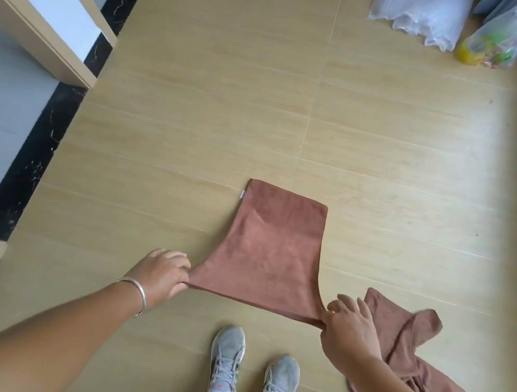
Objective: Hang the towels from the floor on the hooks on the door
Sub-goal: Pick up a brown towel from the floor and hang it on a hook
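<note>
Down at floor level, just ahead of the person's grey shoes (253,380), the brown towel (270,249) hangs stretched between both hands, its near edge pulled taut and its far end either resting on or just above the wooden floor (198,100); which of the two cannot be told. Left hand (162,273) pinches the near left corner with curled fingers, and right hand (348,327) pinches the near right corner between thumb and fingers, so neither is spread flat. From this hold the long axis of the towel runs away from the person, near edge toward the shoes and far edge, with a small white tag on its left side, pointing up the room. A second towel (411,355) lies crumpled on the floor just beside the right hand, apparently yet to be collected. Risk here looks modest: a corner pinch is a thin grip, and the cloth could slip out as it is lifted, or the dangling far end could drag. No door hooks appear in view, so the person would likely have to turn to find them.
</note>
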Motion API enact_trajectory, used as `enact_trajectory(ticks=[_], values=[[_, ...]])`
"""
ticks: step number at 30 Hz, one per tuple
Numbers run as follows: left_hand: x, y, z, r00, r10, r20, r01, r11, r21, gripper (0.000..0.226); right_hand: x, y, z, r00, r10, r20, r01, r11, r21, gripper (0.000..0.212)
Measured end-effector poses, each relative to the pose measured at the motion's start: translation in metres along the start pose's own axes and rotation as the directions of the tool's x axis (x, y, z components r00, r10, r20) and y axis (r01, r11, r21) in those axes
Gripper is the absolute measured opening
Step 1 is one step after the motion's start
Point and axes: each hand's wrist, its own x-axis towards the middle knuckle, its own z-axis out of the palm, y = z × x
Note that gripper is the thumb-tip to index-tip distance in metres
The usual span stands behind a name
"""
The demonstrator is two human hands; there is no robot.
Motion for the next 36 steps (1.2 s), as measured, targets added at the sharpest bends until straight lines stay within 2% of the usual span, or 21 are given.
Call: enact_trajectory(ticks=[2, 5, 8, 12, 17, 22, 25, 26, 28, 31, 33, 36], values=[[0.012, 0.002, 0.027, 0.999, 0.015, -0.043, -0.017, 0.999, -0.033, 0.010, 0.014, -0.002, 0.031, 0.999, 0.009, 0.038, -0.010, 1.000, 0.019, 0.041], [0.047, -0.004, 0.070, 0.996, -0.004, -0.085, -0.005, 0.994, -0.111, 0.006, 0.045, 0.000, 0.076, 0.998, 0.027, 0.063, -0.031, 0.998, 0.060, 0.039], [0.098, -0.017, 0.108, 0.992, -0.058, -0.111, 0.037, 0.982, -0.185, 0.018, 0.087, 0.008, 0.111, 0.998, 0.058, 0.015, -0.059, 0.996, 0.074, 0.032], [0.179, -0.040, 0.132, 0.968, -0.124, -0.219, 0.048, 0.946, -0.320, 0.014, 0.159, 0.031, 0.141, 0.990, 0.122, -0.071, -0.113, 0.986, 0.120, 0.032], [0.290, -0.076, 0.142, 0.932, -0.158, -0.326, 0.042, 0.941, -0.336, 0.015, 0.267, 0.065, 0.150, 0.947, 0.260, -0.187, -0.213, 0.948, 0.238, 0.032], [0.408, -0.102, 0.159, 0.886, -0.191, -0.422, 0.091, 0.965, -0.245, 0.019, 0.380, 0.092, 0.165, 0.891, 0.364, -0.271, -0.292, 0.917, 0.271, 0.032], [0.450, -0.095, 0.190, 0.858, -0.224, -0.462, 0.114, 0.960, -0.255, 0.042, 0.420, 0.092, 0.192, 0.850, 0.429, -0.307, -0.334, 0.888, 0.316, 0.033], [0.453, -0.088, 0.204, 0.853, -0.201, -0.482, 0.086, 0.965, -0.250, 0.049, 0.425, 0.089, 0.204, 0.845, 0.426, -0.324, -0.328, 0.891, 0.315, 0.033], [0.446, -0.071, 0.241, 0.868, -0.054, -0.494, -0.015, 0.991, -0.135, 0.053, 0.422, 0.079, 0.231, 0.870, 0.342, -0.354, -0.257, 0.929, 0.267, 0.038], [0.414, -0.049, 0.295, 0.937, 0.120, -0.329, -0.113, 0.993, 0.040, 0.058, 0.402, 0.061, 0.270, 0.953, 0.045, -0.299, -0.030, 0.998, 0.052, 0.052], [0.400, -0.042, 0.318, 0.962, 0.124, -0.244, -0.102, 0.990, 0.100, 0.066, 0.392, 0.050, 0.293, 0.969, -0.071, -0.235, 0.064, 0.997, -0.038, 0.058], [0.407, -0.041, 0.325, 0.956, 0.111, -0.273, -0.072, 0.986, 0.148, 0.070, 0.398, 0.045, 0.310, 0.961, -0.039, -0.274, 0.034, 0.999, -0.024, 0.067]])
